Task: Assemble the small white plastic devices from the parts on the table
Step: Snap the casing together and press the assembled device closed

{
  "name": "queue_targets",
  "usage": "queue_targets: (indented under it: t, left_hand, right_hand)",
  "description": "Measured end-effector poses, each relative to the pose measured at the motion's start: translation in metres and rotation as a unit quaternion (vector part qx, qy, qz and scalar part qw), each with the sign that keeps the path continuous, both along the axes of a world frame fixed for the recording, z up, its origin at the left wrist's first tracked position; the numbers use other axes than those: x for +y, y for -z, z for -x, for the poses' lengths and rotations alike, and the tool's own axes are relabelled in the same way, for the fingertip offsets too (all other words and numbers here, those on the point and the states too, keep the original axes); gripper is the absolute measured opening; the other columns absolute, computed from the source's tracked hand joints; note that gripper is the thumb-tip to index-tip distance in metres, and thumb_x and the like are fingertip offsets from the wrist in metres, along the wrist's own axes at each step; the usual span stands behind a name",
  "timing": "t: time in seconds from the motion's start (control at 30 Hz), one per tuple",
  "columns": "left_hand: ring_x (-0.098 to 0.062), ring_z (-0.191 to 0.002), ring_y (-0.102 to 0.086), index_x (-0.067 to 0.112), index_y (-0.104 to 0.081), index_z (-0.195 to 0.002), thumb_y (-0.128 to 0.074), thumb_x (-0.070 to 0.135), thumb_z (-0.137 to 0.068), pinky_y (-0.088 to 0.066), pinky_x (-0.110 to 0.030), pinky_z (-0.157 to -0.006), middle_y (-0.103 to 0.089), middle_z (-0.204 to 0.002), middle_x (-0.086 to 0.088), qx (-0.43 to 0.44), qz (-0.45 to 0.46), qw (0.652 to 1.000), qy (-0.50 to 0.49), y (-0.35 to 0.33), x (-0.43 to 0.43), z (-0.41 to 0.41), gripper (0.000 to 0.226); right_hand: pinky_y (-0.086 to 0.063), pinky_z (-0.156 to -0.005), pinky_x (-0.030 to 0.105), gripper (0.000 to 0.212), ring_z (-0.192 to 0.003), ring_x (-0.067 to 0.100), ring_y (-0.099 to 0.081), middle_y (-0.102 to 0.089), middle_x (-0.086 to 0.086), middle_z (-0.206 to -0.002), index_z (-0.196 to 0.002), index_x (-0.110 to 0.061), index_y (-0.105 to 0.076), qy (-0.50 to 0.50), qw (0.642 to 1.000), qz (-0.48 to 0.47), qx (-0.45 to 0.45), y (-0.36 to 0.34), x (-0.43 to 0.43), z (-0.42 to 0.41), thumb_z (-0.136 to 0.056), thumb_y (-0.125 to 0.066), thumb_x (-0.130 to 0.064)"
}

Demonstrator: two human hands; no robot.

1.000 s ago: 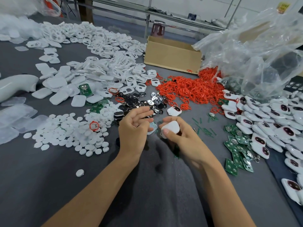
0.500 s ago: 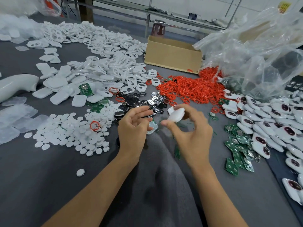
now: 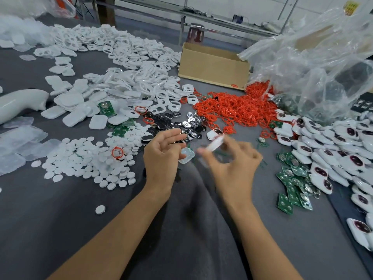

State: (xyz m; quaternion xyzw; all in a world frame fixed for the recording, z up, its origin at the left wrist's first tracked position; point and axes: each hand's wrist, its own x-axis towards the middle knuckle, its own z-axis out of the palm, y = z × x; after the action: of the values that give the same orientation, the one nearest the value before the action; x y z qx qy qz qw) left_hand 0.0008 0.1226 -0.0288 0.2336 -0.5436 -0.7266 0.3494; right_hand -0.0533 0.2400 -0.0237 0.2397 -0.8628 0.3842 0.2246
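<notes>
White device (image 3: 215, 143) pinched in right hand (image 3: 234, 164), yellow label (image 3: 350, 7) unreadable

From my end of the link, a wide table (image 3: 60, 229) covered in dark grey felt fills most of the view. Beyond its far edge I see a strip of blue-grey floor (image 3: 145, 25), where a dark red stool (image 3: 195, 34) stands (small and soft at this range). A long metal rail (image 3: 222, 22) crosses the room at a slant, with a pale wall (image 3: 252, 5) behind it. A brown wooden post (image 3: 110, 13) rises at the upper left. The light is even and soft.
</notes>
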Motion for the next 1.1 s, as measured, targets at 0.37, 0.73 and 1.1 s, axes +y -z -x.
queue_targets:
  t: [0.37, 0.73, 1.1]
  left_hand:
    - [-0.012, -0.075, -0.07, 0.017, -0.07, -0.092, -0.046, -0.015, -0.081, -0.057, -0.022, -0.061, -0.075, -0.086, -0.001, 0.002, -0.003, 1.0, 0.015, -0.001, 0.0, 0.0, 0.041]
    - [-0.01, -0.07, -0.069, 0.014, -0.069, -0.092, -0.045, -0.015, -0.08, -0.055, -0.021, -0.059, -0.075, -0.083, -0.002, 0.0, -0.001, 1.0, 0.021, 0.0, 0.0, 0.001, 0.04]
    - [-0.011, -0.07, -0.069, 0.015, -0.069, -0.092, -0.046, -0.015, -0.08, -0.055, -0.021, -0.059, -0.075, -0.083, -0.001, -0.006, -0.001, 1.0, 0.023, 0.0, 0.0, 0.001, 0.04]
  right_hand:
    - [-0.045, -0.065, 0.023, 0.029, -0.067, 0.007, -0.056, -0.066, -0.009, -0.077, -0.09, -0.024, -0.069, -0.074, 0.992, 0.065, -0.073, 0.003, -0.004, 0.0, -0.07, -0.081, -0.041]
    - [-0.052, -0.063, 0.027, 0.021, -0.065, 0.017, -0.063, -0.066, 0.009, -0.08, -0.109, 0.0, -0.059, -0.225, 0.886, 0.195, -0.357, 0.005, -0.007, 0.004, -0.096, -0.044, 0.007]
    - [-0.053, -0.051, 0.024, 0.021, -0.05, 0.018, -0.061, -0.066, 0.009, -0.067, -0.099, 0.005, -0.064, -0.208, 0.855, 0.241, -0.409, -0.005, -0.001, 0.003, -0.09, -0.047, 0.014]
